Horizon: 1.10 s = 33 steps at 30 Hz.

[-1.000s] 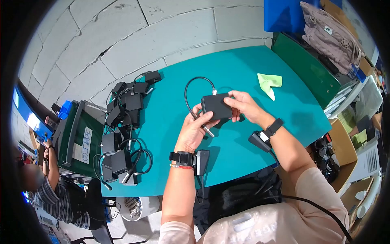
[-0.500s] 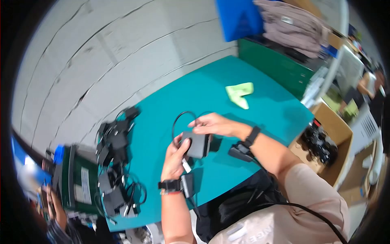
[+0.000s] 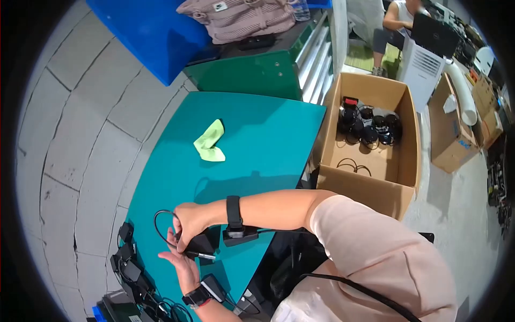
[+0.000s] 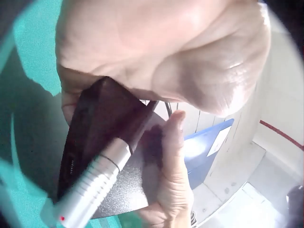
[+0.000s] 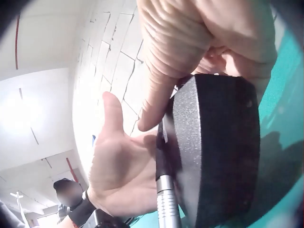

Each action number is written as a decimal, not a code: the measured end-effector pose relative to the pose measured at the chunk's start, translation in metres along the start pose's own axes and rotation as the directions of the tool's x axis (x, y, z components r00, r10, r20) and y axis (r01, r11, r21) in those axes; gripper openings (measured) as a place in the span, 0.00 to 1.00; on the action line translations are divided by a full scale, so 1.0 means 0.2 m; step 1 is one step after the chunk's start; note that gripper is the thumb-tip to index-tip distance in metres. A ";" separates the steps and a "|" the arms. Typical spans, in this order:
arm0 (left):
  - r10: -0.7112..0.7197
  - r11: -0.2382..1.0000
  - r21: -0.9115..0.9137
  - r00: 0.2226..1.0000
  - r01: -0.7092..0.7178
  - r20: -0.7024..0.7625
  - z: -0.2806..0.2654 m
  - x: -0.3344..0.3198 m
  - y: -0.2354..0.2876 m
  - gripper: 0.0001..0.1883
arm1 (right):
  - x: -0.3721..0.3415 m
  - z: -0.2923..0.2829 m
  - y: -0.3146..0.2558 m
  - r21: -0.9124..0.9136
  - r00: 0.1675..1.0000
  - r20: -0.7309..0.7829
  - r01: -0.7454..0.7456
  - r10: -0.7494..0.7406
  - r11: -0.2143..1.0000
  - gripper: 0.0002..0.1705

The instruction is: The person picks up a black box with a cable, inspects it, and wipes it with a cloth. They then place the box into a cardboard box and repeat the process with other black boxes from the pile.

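In the head view, my right hand [image 3: 190,221] grips a black box [image 3: 203,244] from above, its thumb along the black cable by the box in the right wrist view. The cable loops out on the left and ends in a silver connector [image 3: 206,256] lying beside the box, seen large in the left wrist view [image 4: 97,183]. My left hand [image 3: 185,271] is beneath, palm turned up, thumb spread away from the box [image 5: 218,147]; its fingers are partly hidden. A pale green cloth [image 3: 211,142] lies farther back on the teal table [image 3: 257,129].
Several black boxes with cables [image 3: 129,268] lie along the table's left edge. Beyond the right edge stands a cardboard box [image 3: 370,185] with black items inside. A green cabinet [image 3: 244,75] with a pink bag [image 3: 241,20] stands behind; a person sits at the back right.
The head view has swung right, bringing the cardboard box nearer the middle. My left thumb has come off the black box, which has turned, and my right hand now covers its top.
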<state>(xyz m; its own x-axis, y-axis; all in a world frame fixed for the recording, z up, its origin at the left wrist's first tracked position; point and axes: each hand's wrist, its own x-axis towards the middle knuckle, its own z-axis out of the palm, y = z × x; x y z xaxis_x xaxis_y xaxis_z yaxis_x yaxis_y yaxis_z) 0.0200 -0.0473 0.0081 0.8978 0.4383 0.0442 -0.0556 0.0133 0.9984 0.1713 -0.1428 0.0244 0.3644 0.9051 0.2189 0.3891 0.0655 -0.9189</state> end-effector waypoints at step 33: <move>-0.312 0.686 -0.613 0.919 0.392 0.240 0.11 0.13 -0.06 0.21 | -2.12 -1.50 0.78 0.322 0.435 -0.652 -0.584 0.622 0.745 0.13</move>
<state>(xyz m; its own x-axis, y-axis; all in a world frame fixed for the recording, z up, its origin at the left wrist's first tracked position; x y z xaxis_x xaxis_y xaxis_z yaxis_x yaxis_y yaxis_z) 0.0526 -0.0557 -0.0017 0.9476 0.1831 -0.2617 0.0464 0.7318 0.6800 0.3323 -0.6421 -0.1125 0.9516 0.1603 -0.2621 -0.1950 -0.3442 -0.9184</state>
